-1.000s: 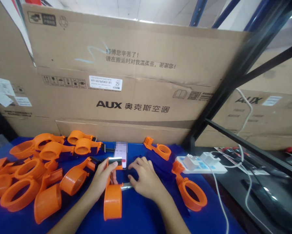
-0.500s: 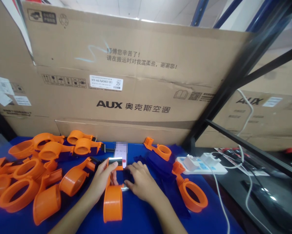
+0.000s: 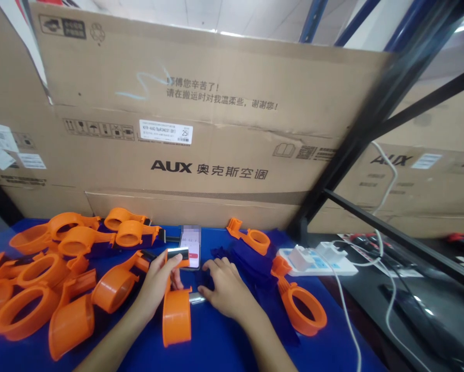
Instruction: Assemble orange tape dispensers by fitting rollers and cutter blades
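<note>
My left hand [image 3: 157, 281] is closed around the handle of an orange tape dispenser [image 3: 176, 318]. The dispenser's ring hangs toward me, and a serrated metal blade [image 3: 178, 252] shows at its top beside my thumb. To the right, my right hand [image 3: 226, 287] is low over the blue table surface, with bent fingers and the thumb drawn in. A dark shape lies at those fingertips, too hidden to name. A short silver metal piece [image 3: 197, 298] shows between the dispenser ring and my right thumb.
Several orange tape dispensers [image 3: 71, 323] crowd the left side. Two others, one small [image 3: 258, 241] and one nearer [image 3: 305, 311], lie right, by dark blue plastic. A phone [image 3: 191, 243] stands behind my hands. A power strip [image 3: 317, 262] with white cables is right; a cardboard box [image 3: 216, 134] walls the back.
The held dispenser and my left hand have shifted slightly left, and the gap to my right hand is wider. More of the silver piece shows. The whole view has drifted a little.
</note>
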Available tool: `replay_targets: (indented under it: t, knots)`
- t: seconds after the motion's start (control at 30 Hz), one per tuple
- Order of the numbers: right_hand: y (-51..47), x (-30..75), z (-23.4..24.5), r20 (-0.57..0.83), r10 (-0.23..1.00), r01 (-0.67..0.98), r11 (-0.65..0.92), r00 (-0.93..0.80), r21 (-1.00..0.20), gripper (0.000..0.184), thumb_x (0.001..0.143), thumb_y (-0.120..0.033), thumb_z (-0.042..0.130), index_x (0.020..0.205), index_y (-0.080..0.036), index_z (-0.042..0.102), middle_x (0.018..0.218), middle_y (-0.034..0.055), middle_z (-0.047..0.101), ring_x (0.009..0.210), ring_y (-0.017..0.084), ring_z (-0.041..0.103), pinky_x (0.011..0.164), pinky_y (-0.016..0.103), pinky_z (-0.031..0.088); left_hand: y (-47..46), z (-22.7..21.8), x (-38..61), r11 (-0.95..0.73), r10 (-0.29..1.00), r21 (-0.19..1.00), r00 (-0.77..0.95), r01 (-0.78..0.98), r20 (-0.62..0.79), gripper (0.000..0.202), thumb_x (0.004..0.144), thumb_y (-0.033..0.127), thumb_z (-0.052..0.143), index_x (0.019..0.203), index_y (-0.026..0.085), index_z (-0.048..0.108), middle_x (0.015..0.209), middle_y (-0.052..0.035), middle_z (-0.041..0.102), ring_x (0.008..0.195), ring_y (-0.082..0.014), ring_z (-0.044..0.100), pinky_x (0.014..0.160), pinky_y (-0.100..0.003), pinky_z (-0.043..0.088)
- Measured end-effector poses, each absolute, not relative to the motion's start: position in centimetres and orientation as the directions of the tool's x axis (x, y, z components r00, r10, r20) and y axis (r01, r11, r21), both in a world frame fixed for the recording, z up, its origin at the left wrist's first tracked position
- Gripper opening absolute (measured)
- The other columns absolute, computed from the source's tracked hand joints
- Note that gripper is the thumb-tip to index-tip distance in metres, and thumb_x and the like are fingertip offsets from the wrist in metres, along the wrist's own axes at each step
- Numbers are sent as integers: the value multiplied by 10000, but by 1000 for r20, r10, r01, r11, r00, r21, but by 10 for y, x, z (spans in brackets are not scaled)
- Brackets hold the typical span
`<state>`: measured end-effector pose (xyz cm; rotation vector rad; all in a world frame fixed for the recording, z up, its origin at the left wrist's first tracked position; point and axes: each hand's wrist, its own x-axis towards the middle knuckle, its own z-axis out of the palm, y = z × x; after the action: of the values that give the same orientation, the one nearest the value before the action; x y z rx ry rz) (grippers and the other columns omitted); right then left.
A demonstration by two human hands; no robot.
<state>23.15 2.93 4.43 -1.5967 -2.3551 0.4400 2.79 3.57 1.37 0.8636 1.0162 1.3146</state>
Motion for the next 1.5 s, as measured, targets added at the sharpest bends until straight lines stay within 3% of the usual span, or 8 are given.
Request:
replay_targets:
  t: [0.17, 0.33, 0.73, 0.97, 1.13, 1.27, 1.37, 1.5]
  knots:
    - [30, 232, 43, 49, 921, 851, 376, -386, -366, 255, 881, -335, 708, 1105, -218, 679, 1106, 100, 672, 1035, 286, 559, 909, 401, 360, 40, 16, 26, 59, 986, 900, -115, -431, -119, 348, 749, 468, 835, 830, 189, 642, 530, 35, 597, 799, -287, 761, 724, -333, 552]
    - [30, 232, 44, 50, 920, 849, 377, -388, -370, 228, 883, -332, 698, 1073, -208, 675, 1084, 99, 677, 1006, 275, 562, 873, 377, 375, 41, 15, 25, 82, 990, 890, -70, -449, -126, 358, 750, 487, 835, 816, 196, 637, 513, 53, 551, 903, -327, 774, 825, -368, 534]
    - [31, 229, 41, 40, 916, 852, 387, -399, -353, 393, 929, -332, 645, 1292, -180, 650, 1214, 140, 650, 1122, 302, 550, 966, 404, 380, 56, 10, 28, 48, 994, 908, -73, -416, -86, 341, 754, 475, 817, 849, 209, 626, 499, 59, 541, 812, -307, 776, 720, -330, 547]
    - [33, 232, 46, -15, 918, 877, 372, -395, -304, 362, 950, -371, 617, 1253, -186, 689, 1208, 151, 651, 1103, 309, 550, 934, 395, 385, 54, 12, 31, 70, 994, 889, -39, -452, -98, 344, 740, 472, 822, 817, 212, 611, 491, 58, 543, 746, -290, 765, 642, -309, 538]
    - [30, 234, 50, -8, 925, 885, 361, -380, -295, 332, 931, -344, 633, 1218, -191, 697, 1186, 144, 669, 1113, 311, 557, 943, 399, 391, 53, 9, 29, 26, 997, 923, -59, -385, -53, 334, 775, 467, 813, 780, 204, 607, 500, 59, 550, 777, -261, 765, 794, -324, 533]
    - [31, 238, 53, 77, 930, 871, 363, -358, -332, 223, 881, -266, 666, 1090, -199, 706, 1102, 121, 690, 1062, 300, 589, 919, 400, 424, 47, 14, 25, -21, 996, 924, -89, -382, -14, 336, 794, 456, 804, 726, 199, 597, 531, 43, 573, 817, -263, 763, 853, -337, 525]
    - [34, 238, 57, 262, 919, 800, 386, -293, -458, 97, 912, -273, 628, 957, -208, 683, 993, 90, 693, 982, 273, 611, 875, 376, 460, 44, 19, 23, -27, 996, 907, -90, -420, -12, 320, 794, 454, 800, 747, 194, 619, 529, 38, 576, 810, -273, 760, 852, -350, 528]
    - [35, 233, 60, 461, 859, 612, 492, -223, -619, 207, 977, -330, 568, 839, -218, 675, 793, 45, 658, 788, 220, 606, 752, 329, 490, 41, 23, 24, 28, 999, 888, -26, -459, -45, 322, 794, 466, 787, 723, 187, 643, 505, 9, 590, 755, -288, 750, 819, -372, 540]
